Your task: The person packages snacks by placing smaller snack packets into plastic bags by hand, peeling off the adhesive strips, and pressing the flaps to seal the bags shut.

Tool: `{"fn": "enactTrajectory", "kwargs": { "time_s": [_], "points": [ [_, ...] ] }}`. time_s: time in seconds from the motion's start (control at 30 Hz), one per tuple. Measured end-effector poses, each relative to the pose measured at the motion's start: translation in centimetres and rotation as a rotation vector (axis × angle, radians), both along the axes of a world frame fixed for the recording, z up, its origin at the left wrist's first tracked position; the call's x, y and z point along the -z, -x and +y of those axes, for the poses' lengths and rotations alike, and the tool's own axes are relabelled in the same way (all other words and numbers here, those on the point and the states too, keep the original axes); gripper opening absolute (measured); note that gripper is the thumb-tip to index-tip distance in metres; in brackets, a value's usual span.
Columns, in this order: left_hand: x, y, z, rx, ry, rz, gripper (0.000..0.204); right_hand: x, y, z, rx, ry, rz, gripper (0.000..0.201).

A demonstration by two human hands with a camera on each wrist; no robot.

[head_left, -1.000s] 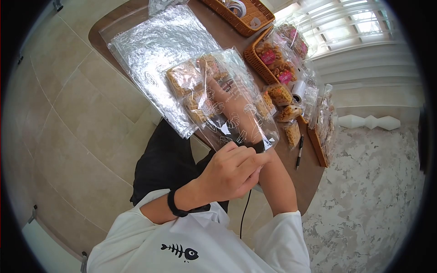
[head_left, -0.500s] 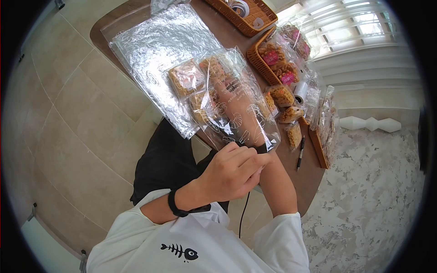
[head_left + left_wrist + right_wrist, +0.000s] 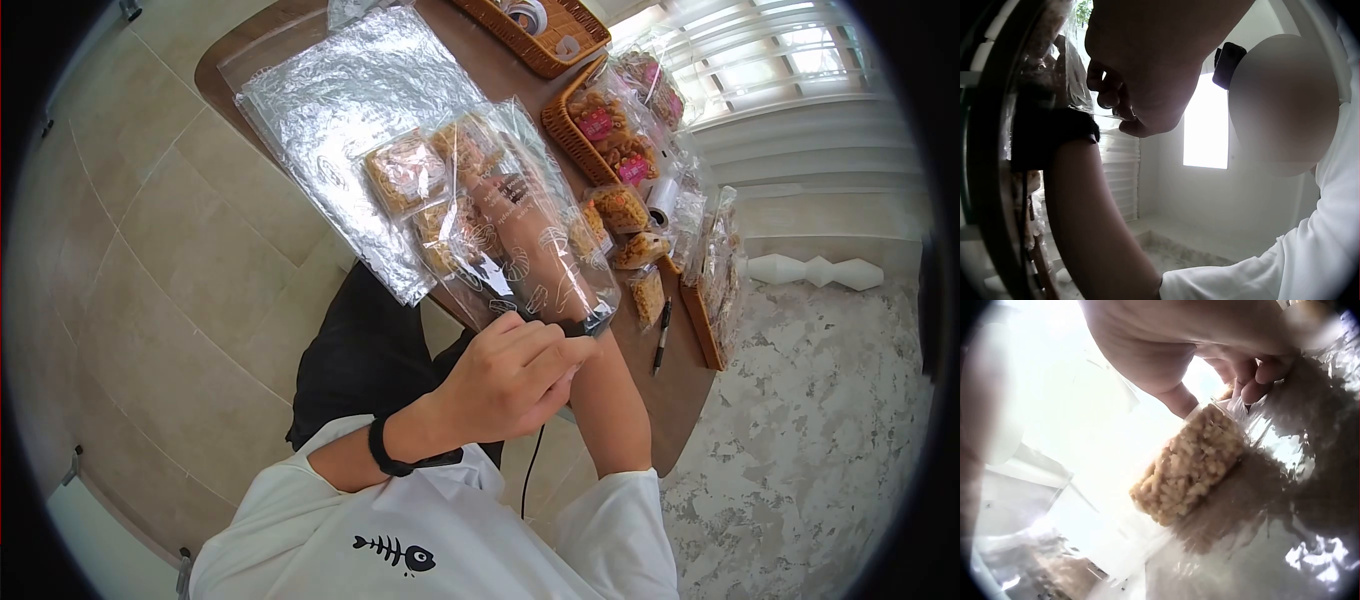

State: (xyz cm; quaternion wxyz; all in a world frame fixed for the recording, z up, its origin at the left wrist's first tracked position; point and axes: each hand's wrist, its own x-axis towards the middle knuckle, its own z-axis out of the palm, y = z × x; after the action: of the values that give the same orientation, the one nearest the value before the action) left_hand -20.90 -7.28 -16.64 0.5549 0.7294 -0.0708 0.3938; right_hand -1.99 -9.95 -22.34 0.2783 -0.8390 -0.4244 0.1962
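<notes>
In the head view a clear printed bag (image 3: 535, 215) lies slanted over foil, with wrapped crispy blocks (image 3: 405, 172) inside. My left hand (image 3: 515, 372) pinches the bag's rim beside my right forearm; its curled fingers also show in the left wrist view (image 3: 1141, 62). The right hand (image 3: 478, 170) reaches deep inside the bag, up to the dark wristband. From the right wrist view, thumb and fingers of that hand (image 3: 1210, 350) hold the upper end of a wrapped block (image 3: 1191, 465). Film glare hides part of the fingertips.
Silver foil sheet (image 3: 340, 120) covers much of the brown table (image 3: 680, 400). Along the far right side stand wicker baskets (image 3: 570, 130) with bagged snacks (image 3: 610, 130), loose wrapped blocks (image 3: 620, 210), a white roll (image 3: 661, 195) and a black pen (image 3: 662, 338).
Inside the bag my right hand and the blocks have shifted slightly, and the film around the wristband has creased differently. The left hand stays at the rim.
</notes>
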Motion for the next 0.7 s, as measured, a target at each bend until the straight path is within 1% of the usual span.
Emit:
{"fn": "enactTrajectory", "kwargs": {
  "time_s": [0.1, 0.2, 0.4, 0.53, 0.7],
  "points": [
    [0.0, -0.1, 0.0, -0.002, -0.006, 0.002, 0.043, -0.2, 0.1, -0.6, 0.022, 0.006, 0.019, 0.045],
    [0.0, -0.1, 0.0, -0.007, -0.005, -0.003, 0.043, -0.2, -0.4, -0.3, 0.041, 0.013, 0.04, 0.045],
    [0.0, -0.1, 0.0, -0.007, 0.003, 0.001, 0.043, -0.2, 0.4, 0.3, 0.074, 0.025, 0.076, 0.044],
    [0.0, -0.2, 0.0, -0.006, 0.001, 0.003, 0.042, -2.0, 1.0, 1.4, 0.131, -0.005, 0.106, 0.044],
    [0.2, -0.2, 0.0, -0.003, 0.006, -0.002, 0.042, -4.5, 3.2, 1.2, 0.202, -0.041, 0.145, 0.044]
  ]
}}
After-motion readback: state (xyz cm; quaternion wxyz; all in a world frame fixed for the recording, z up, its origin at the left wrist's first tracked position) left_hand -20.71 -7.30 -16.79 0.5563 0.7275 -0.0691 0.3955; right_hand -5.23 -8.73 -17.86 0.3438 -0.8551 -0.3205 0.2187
